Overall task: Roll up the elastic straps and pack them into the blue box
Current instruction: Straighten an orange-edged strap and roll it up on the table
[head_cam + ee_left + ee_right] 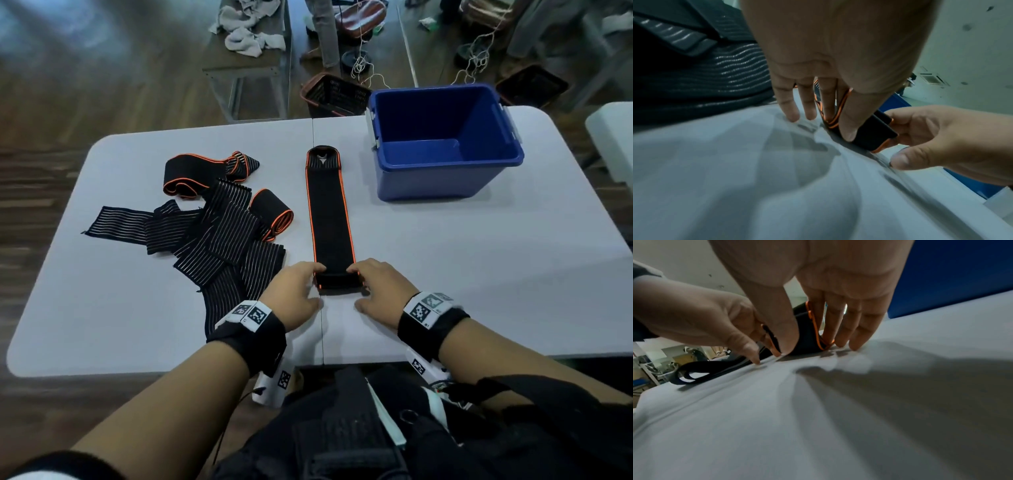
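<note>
A long black elastic strap with orange edges [330,219] lies flat down the middle of the white table [479,274], its looped end far from me. Its near end is turned over into a small roll [337,281]. My left hand [310,286] pinches the roll's left side and my right hand [364,286] pinches its right side. In the left wrist view my thumb presses the roll [873,134] while the other fingers touch the table. The blue box [445,144] stands open and empty at the back right.
A heap of loose straps [219,233], striped and orange-edged, covers the table's left half beside my left wrist. Behind the table are a dark basket [334,94], a bench with cloths [250,31] and cords on the floor.
</note>
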The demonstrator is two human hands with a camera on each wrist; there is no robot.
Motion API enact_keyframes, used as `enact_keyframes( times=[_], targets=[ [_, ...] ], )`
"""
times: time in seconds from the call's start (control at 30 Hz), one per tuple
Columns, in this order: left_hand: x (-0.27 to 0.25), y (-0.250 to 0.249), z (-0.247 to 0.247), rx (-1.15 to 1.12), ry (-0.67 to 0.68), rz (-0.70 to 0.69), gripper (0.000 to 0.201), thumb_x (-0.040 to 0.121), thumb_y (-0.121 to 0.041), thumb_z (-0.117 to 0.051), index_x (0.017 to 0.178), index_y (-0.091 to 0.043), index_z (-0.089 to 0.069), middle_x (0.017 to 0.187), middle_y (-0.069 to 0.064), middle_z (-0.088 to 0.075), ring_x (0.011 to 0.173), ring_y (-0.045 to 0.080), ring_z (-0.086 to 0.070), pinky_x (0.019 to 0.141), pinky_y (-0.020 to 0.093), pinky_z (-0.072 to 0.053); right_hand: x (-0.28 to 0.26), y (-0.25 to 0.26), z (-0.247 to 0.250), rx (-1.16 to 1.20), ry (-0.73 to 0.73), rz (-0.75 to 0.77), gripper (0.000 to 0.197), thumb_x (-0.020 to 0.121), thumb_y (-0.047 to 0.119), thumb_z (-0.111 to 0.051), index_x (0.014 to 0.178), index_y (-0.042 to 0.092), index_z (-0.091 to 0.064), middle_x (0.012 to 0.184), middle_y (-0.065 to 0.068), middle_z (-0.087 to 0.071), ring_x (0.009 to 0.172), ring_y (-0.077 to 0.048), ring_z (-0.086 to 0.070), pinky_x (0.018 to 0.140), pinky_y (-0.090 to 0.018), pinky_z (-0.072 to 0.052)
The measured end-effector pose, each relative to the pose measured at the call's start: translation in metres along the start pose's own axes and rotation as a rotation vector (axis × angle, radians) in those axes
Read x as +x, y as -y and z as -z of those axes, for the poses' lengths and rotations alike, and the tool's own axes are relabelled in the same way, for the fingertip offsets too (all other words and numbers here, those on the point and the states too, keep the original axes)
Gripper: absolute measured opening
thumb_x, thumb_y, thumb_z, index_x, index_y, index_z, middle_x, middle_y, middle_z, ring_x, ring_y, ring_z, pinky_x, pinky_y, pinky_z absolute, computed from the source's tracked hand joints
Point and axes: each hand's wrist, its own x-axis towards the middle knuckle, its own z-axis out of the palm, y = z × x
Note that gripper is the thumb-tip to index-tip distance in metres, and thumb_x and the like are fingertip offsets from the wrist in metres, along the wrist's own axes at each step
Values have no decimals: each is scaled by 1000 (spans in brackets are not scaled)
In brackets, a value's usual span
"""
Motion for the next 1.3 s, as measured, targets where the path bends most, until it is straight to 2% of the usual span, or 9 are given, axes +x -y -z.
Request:
enact_keyframes(
  times=[0.1,0.2,0.37,0.6,0.73,0.83,0.93,1.07,1.3],
  targets=[
    [6,1,-3,-106,-107,22,52,86,-20,-75,135,-24,-57,119,-8,-65,105,12,-61,90,21,-45,5,4,1,89,-87,-55,49,86,21,-70,132,20,-54,122,-2,-61,111,-20,-56,95,-30,-44],
    [15,2,-5,-232,-184,97,43,86,-20,-74,127,-25,-62,102,-12,-69,85,6,-63,85,26,-52,14,5,3,163,-148,-122,39,89,23,-66,127,19,-57,109,-3,-67,102,-22,-62,88,-31,-47],
    [26,4,-5,-285,-240,158,30,89,-23,-72,118,-21,-64,89,-7,-74,80,1,-66,70,12,-44,29,4,0,239,-211,-202,33,92,28,-65,122,16,-60,86,3,-64,88,-18,-60,76,-26,-41],
    [29,2,-2,-205,-185,119,24,93,-21,-64,117,-19,-68,81,-2,-75,82,10,-69,81,26,-53,32,2,-4,276,-196,-255,39,91,35,-66,124,15,-60,87,1,-66,92,-20,-65,87,-31,-50],
    [30,-1,-1,-180,-186,101,24,97,-27,-58,117,-20,-71,77,2,-75,80,13,-70,84,31,-55,34,6,-1,209,-179,-292,27,91,33,-64,109,13,-62,93,-2,-68,93,-22,-63,81,-30,-48],
    [34,-1,-1,-149,-178,138,32,96,-30,-59,123,-19,-70,84,0,-75,91,15,-70,94,34,-54,35,13,1,159,-157,-337,21,92,30,-64,100,11,-61,93,-5,-66,91,-25,-62,74,-30,-45],
    [36,-3,0,-108,-169,138,33,95,-30,-61,124,-18,-71,93,4,-76,100,19,-69,96,33,-52,35,17,-2,118,-151,-364,26,91,28,-65,107,9,-59,99,-8,-66,95,-28,-62,81,-34,-50],
    [37,-6,-3,-27,-171,133,30,97,-26,-61,121,-12,-71,96,7,-76,103,21,-66,91,26,-49,30,17,-5,182,-158,-369,41,90,25,-67,126,11,-49,109,-10,-65,102,-26,-61,84,-31,-47],
    [42,-7,-10,30,-203,199,30,93,-31,-66,120,-17,-67,97,5,-75,99,22,-67,84,28,-51,27,17,-5,113,-217,-272,26,90,21,-66,104,20,-45,96,-2,-56,83,-24,-57,73,-33,-45]
  ],
)
